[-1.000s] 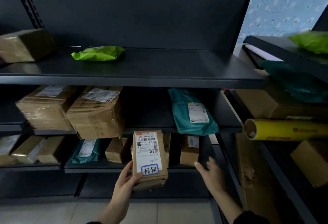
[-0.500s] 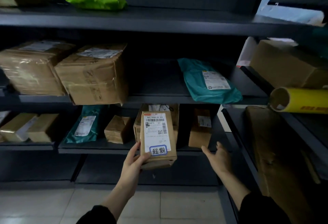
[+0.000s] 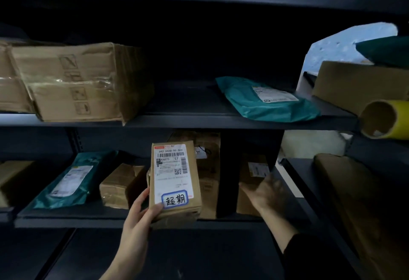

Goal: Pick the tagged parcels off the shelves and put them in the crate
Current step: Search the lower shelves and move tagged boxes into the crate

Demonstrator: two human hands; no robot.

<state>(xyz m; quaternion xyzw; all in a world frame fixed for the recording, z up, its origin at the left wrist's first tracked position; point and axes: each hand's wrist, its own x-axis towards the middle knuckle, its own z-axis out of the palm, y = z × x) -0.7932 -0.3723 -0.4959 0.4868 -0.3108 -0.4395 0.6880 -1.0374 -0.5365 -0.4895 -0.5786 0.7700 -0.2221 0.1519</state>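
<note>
Within the left hand (image 3: 137, 216), tagged parcel (image 3: 174, 181) upright

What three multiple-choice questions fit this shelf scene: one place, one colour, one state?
1. Where is the large taped carton? A) middle shelf, left B) lowest shelf, right C) in the person's arms
2. What colour is the tube at the right edge? A) red B) yellow C) white
3. What is the left hand doing? A) hanging empty B) pressing a shelf C) holding the labelled box upright
Answers: 1 A, it lies at the middle shelf's left end; 2 B, its wrap is yellow; 3 C, thumb and fingers curl round the box.
</note>
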